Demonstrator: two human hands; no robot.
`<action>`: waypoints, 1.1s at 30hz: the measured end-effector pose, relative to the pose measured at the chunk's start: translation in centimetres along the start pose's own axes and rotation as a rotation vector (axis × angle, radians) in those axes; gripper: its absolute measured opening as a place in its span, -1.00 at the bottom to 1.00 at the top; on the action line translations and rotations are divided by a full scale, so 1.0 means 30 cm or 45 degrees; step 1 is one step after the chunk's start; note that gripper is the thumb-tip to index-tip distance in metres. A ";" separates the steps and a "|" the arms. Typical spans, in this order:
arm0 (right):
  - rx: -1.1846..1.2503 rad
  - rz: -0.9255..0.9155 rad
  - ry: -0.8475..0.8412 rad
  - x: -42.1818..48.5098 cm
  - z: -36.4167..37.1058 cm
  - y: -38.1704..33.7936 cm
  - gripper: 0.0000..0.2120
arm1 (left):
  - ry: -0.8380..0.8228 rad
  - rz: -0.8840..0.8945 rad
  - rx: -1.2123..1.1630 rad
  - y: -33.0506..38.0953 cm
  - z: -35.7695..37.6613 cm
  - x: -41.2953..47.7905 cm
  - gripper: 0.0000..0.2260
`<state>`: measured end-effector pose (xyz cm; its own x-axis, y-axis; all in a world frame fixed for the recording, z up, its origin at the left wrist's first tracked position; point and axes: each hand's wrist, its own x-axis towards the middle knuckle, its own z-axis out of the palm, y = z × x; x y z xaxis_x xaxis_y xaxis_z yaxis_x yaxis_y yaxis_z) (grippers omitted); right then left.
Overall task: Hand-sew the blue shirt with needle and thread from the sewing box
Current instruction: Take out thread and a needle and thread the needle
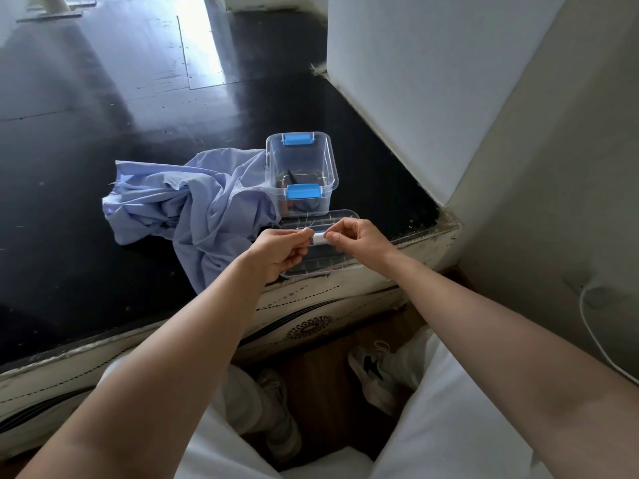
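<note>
**Head view: spool pinched between both hands over the lid**

Shows left hand (276,250) and right hand (359,236) meeting at 12 o'clock from the body, each pinching one end of a white spool (318,239). Held just above the clear lid (340,216), right at the near edge of the table (86,174). Open box (301,167) just beyond the lid at 12 o'clock. Shirt (193,209) crumpled at 9 o'clock of the box, touching it, one fold hanging over the edge. Fine thread (308,219) strands rising off the spool; needle not made out.

Probably freeing a thread end, with sewing not yet begun.

Risks from here:
- Spool slipping out of a light fingertip pinch and rolling off to the floor (321,385).
- Loose end tugged too fast, snarling or unwinding far too much.
- Lid nudged off the edge by a wrist.
</note>
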<state>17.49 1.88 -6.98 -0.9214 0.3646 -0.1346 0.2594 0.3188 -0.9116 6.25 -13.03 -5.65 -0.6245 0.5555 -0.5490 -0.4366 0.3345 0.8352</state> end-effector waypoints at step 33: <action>0.611 0.201 0.309 0.020 0.037 -0.048 -0.84 | 0.220 0.375 0.167 -0.024 0.025 -0.037 -0.92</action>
<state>16.22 0.66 -6.18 -0.7744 0.5844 -0.2424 0.1760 -0.1690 -0.9698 7.74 -13.32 -5.61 -0.8162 0.5093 -0.2728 -0.1420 0.2808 0.9492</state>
